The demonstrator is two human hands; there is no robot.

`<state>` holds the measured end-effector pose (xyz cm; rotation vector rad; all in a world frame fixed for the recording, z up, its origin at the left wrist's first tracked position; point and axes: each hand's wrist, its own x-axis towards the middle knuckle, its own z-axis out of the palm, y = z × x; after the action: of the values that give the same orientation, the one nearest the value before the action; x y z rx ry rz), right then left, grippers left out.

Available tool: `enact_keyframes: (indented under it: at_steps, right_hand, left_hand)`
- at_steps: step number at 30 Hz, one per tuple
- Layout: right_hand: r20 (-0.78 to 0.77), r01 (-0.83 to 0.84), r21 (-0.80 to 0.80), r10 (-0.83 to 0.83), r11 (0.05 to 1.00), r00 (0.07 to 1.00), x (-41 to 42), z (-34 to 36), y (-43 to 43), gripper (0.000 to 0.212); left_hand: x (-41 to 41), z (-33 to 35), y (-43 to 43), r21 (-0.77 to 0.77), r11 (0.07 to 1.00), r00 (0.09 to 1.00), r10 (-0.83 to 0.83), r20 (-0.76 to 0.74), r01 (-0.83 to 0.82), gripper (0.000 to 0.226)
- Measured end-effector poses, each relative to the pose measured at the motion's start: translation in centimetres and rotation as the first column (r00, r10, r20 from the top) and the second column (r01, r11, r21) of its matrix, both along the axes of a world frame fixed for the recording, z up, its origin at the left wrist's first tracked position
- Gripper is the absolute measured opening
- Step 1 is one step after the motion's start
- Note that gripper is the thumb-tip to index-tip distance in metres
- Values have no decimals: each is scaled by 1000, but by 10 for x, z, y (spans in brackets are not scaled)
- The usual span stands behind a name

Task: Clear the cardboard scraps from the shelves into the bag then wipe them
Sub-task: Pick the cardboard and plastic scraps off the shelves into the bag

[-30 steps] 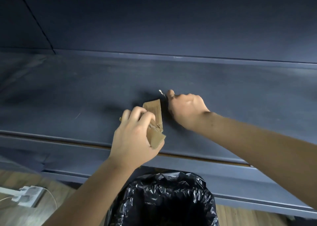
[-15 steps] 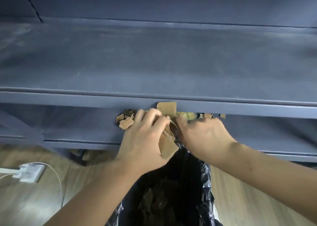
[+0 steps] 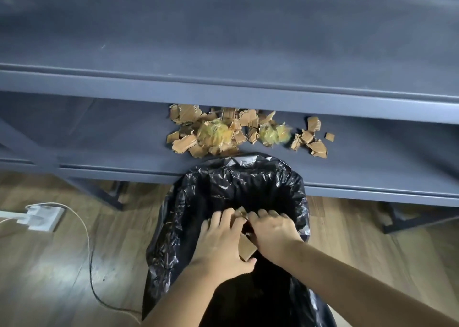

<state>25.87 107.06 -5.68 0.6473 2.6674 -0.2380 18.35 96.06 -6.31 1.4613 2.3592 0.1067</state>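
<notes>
My left hand (image 3: 221, 244) and my right hand (image 3: 273, 237) are side by side over the open mouth of the black bag (image 3: 173, 227). Between them they grip brown cardboard scraps (image 3: 246, 248). A pile of torn cardboard scraps (image 3: 186, 141) lies on the lower shelf (image 3: 372, 157), right behind the bag's rim. Two yellowish crumpled balls (image 3: 213, 133) sit in that pile. The upper shelf (image 3: 223, 33) is a bare dark blue board.
The shelf unit stands on a wooden floor (image 3: 62, 264). A white power strip (image 3: 39, 216) with a trailing cable (image 3: 90, 252) lies at the left. A shelf leg (image 3: 99, 192) stands left of the bag.
Both hands came off the upper shelf with the scraps and dropped down to the bag's mouth. My view tilted down, which brought the lower shelf's pile into sight.
</notes>
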Motion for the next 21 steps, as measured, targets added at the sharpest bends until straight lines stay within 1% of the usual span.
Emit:
enact_keyframes:
  at_steps: [3,8,11,15,17,21]
  right_hand:
    - [-27,9,-32,-10,999,1000,3,-5,3,39]
    - [3,-4,-45,4,999,1000,6,-1,14,40]
    - [0,-7,-52,7,999,1000,3,0,20,40]
    - [4,-23,-71,23,997,1000,2,-1,20,37]
    - [7,-25,-86,25,996,1000,3,-2,20,37]
    - [3,-35,-111,35,993,999,5,0,20,38]
  left_hand:
    - [-1,-7,-2,-68,998,1000,-10,7,10,83]
    - [-6,-3,0,-80,997,1000,1,24,1,84]
    - [-7,-1,5,-25,1000,1000,-4,27,4,76]
    - [-4,-2,12,40,999,997,25,69,-28,54]
    - [-3,-4,14,50,998,996,32,85,-36,46]
    - [-2,-4,17,32,999,995,18,95,-21,38]
